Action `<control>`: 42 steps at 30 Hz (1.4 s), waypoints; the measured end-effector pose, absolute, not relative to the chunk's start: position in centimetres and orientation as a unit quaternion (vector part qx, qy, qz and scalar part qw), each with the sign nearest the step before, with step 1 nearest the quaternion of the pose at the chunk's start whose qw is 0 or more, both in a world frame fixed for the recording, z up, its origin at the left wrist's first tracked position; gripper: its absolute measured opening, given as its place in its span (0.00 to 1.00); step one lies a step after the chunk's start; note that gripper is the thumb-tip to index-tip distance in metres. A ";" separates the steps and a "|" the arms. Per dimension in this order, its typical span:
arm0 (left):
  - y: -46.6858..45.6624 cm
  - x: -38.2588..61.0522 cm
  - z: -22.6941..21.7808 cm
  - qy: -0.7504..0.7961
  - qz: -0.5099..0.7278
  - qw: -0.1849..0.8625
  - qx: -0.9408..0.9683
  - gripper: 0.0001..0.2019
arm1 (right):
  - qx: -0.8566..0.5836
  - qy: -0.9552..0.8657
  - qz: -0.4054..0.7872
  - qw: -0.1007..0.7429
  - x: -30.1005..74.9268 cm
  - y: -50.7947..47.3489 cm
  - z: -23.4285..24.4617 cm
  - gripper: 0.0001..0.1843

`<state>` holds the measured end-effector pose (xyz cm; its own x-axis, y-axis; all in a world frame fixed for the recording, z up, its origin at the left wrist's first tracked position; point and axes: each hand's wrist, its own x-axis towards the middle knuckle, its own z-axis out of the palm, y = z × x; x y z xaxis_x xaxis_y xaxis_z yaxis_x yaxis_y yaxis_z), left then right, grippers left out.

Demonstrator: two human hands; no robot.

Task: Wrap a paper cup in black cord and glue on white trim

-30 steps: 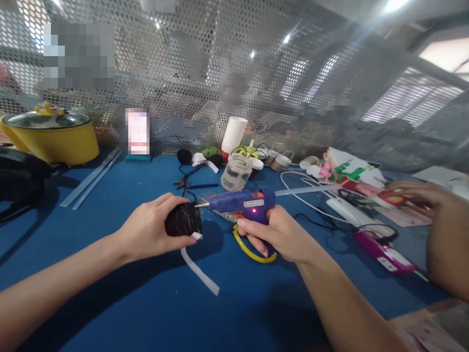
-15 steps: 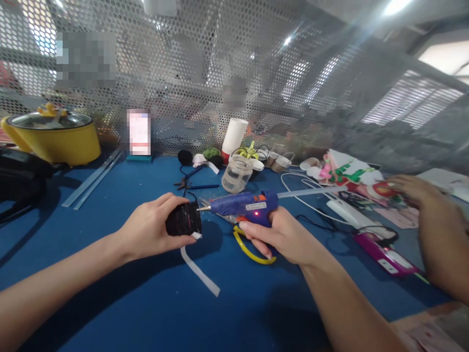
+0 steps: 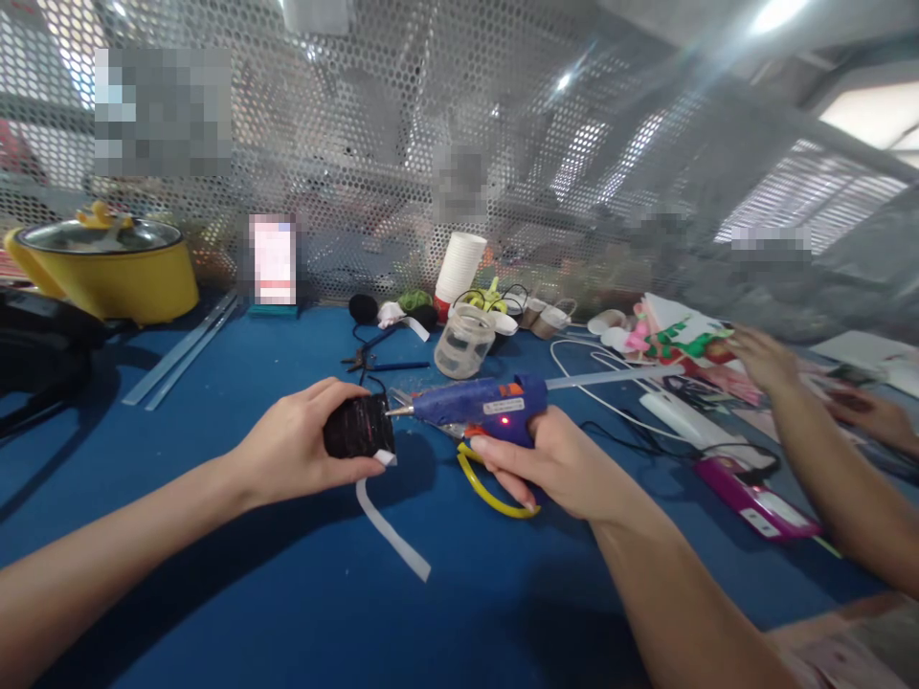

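Note:
My left hand (image 3: 302, 435) grips a black yarn-wrapped piece (image 3: 357, 428), fingers over its top and thumb below. A white strip (image 3: 393, 536) hangs from near its lower edge and trails onto the table. Wrapped round the handle of a blue glue gun (image 3: 466, 402), my right hand (image 3: 538, 459) has a finger at the orange trigger. The nozzle points left and meets, or nearly meets, the right side of the black piece. Under the glue gun lie scissors with yellow handles (image 3: 495, 493), partly hidden by my right hand.
Behind my hands stand a clear jar (image 3: 464, 344) and stacked paper cups (image 3: 459, 268). At the right are a purple power strip (image 3: 757, 498), cables and a co-worker's arms (image 3: 811, 440). A yellow pot (image 3: 107, 273) and a lit phone (image 3: 274, 258) stand at left.
My hands, the black piece and the glue gun have hardly moved. At the right, the co-worker's hand has shifted left over the coloured pieces, and another hand now shows at the far right.

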<state>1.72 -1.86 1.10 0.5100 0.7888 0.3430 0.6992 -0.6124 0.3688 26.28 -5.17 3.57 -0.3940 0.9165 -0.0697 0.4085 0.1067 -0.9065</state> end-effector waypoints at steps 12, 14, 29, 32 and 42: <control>-2.4 2.0 1.3 0.436 0.228 0.106 0.864 0.26 | -0.477 -0.660 0.490 0.310 26.3 -4.7 2.5 0.15; -2.3 2.1 1.4 0.436 0.234 0.116 0.861 0.26 | -0.474 -0.658 0.496 0.309 26.3 -4.7 2.6 0.15; -2.1 2.1 2.0 0.494 0.237 0.258 0.796 0.27 | -0.476 -0.662 0.502 0.289 26.2 -5.2 3.2 0.14; -2.0 2.1 2.1 0.500 0.232 0.274 0.788 0.27 | -0.474 -0.670 0.495 0.285 26.3 -5.3 3.3 0.13; -1.9 2.0 2.2 0.510 0.237 0.331 0.758 0.26 | -0.469 -0.683 0.486 0.279 26.4 -5.3 3.4 0.12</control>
